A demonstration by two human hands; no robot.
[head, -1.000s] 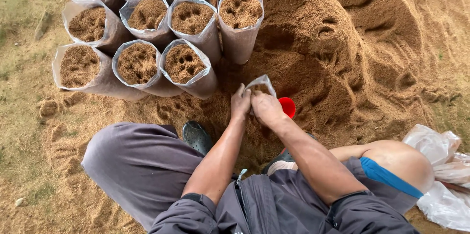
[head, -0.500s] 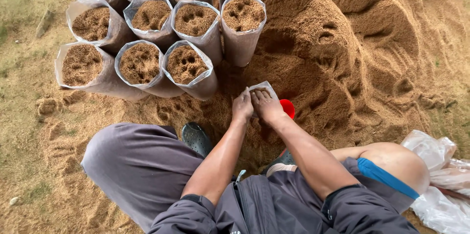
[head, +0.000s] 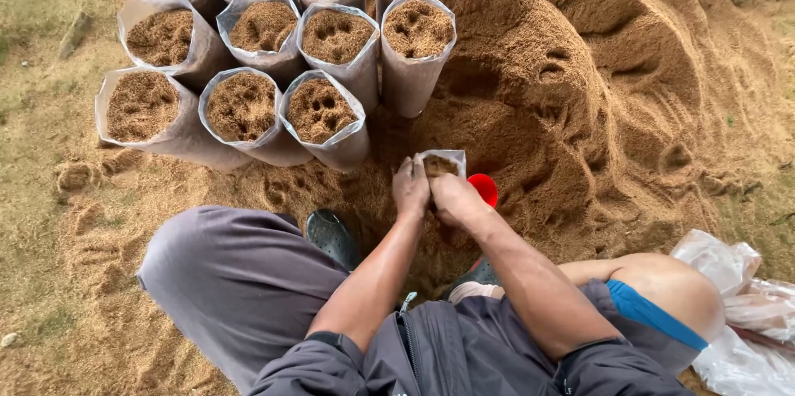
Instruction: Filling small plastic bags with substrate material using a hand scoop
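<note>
**Sawdust mound, bag-filling station**

Outdoor ground, strewn with brown sawdust, with the big sawdust heap (head: 580,98) as landmark. Nearest, at the heap's foot: left hand (head: 411,189) and right hand (head: 451,199), both closed on the rim of one small clear plastic bag (head: 440,162), partly filled and held upright. Red scoop (head: 484,190) lies just beside it, against the heap. Farther, left of the heap: filled bags (head: 319,110) standing in rows, tops open. Judged: many done, this one unfinished.
</note>
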